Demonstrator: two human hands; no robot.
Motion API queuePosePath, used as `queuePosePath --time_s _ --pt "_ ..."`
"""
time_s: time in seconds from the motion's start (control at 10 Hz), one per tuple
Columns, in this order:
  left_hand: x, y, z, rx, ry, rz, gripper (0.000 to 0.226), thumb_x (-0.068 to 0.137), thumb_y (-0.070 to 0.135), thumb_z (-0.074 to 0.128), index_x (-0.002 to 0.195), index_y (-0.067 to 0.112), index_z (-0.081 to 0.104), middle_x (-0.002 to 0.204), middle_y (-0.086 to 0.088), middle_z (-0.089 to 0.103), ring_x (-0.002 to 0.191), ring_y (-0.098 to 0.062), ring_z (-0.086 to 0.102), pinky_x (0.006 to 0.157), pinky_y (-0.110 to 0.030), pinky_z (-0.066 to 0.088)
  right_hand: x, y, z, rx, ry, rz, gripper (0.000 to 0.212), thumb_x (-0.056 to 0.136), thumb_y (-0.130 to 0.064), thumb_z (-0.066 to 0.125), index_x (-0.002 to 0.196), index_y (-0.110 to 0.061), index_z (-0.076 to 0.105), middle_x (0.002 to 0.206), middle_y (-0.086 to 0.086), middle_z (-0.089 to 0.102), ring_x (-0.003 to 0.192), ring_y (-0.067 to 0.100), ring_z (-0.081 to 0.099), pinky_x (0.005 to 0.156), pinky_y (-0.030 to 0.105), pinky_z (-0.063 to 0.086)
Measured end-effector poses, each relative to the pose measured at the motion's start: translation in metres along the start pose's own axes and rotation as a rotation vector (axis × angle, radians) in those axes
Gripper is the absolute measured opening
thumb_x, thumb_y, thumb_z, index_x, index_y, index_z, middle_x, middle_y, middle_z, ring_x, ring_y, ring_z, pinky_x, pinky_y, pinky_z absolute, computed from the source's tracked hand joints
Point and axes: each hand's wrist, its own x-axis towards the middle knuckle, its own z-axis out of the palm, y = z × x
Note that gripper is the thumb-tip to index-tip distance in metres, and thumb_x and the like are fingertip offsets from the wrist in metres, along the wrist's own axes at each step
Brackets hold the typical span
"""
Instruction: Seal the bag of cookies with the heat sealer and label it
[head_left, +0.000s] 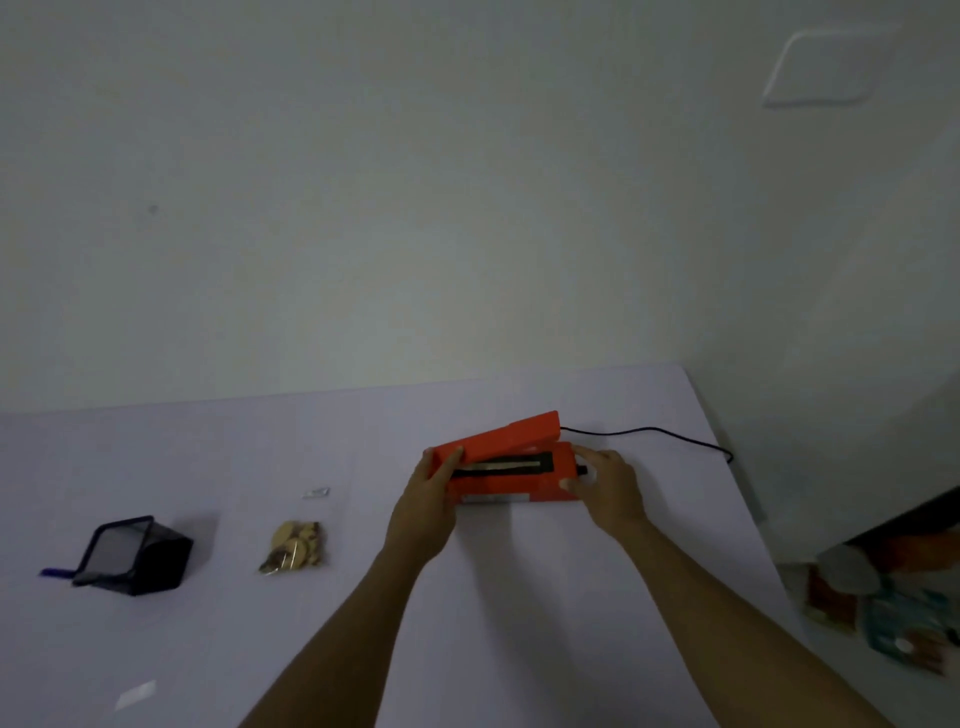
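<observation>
Heat sealer (511, 460): orange, on the pale surface (208, 649) toward its far right corner, arm raised open, dark sealing strip exposed. Black cord (649, 431) runs from its far end to the right edge of the surface.

Left hand (431, 493): grip closed around the near-left end of the sealer, thumb on the raised arm.

Right hand (605, 486): fingers curled loosely at the sealer's right end, by a small black knob; whether the grip actually pinches it cannot be told.

Bag of cookies (295, 546): clear, lying flat well left of the sealer, untouched.

Black mesh holder (134, 555): tipped on its side near the left edge, a blue pen (54, 572) beside it.

Small white label (136, 693): near the front edge, left.
</observation>
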Motion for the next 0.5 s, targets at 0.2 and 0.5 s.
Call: queuePosePath --time_s 0.2,0.5 --pt "-0.004 -0.004 -0.005 0.05 -0.073 0.041 0.071 0.093 0.007 0.044 0.149 0.031 0.009 0.157 -0.011 0.011 0.138 -0.032 0.031 0.1 -0.044 0.046 -0.004 0.0 0.006 -0.04 0.016 0.041 0.055 0.082 -0.021 0.073 0.133 -0.021 0.053 0.121 0.016 0.057 0.112 0.033 0.055 0.096 0.045 0.049" --pt "-0.07 -0.038 -0.033 0.054 -0.099 -0.013 0.078 0.09 -0.001 0.044 0.15 0.03 0.004 0.159 -0.003 0.001 0.137 -0.025 0.034 0.092 -0.033 0.049 -0.079 -0.013 0.065 -0.1 0.064 0.257 0.052 0.094 -0.029 0.054 0.14 -0.009 0.04 0.137 0.019 0.05 0.125 0.034 0.048 0.103 0.045 0.044"
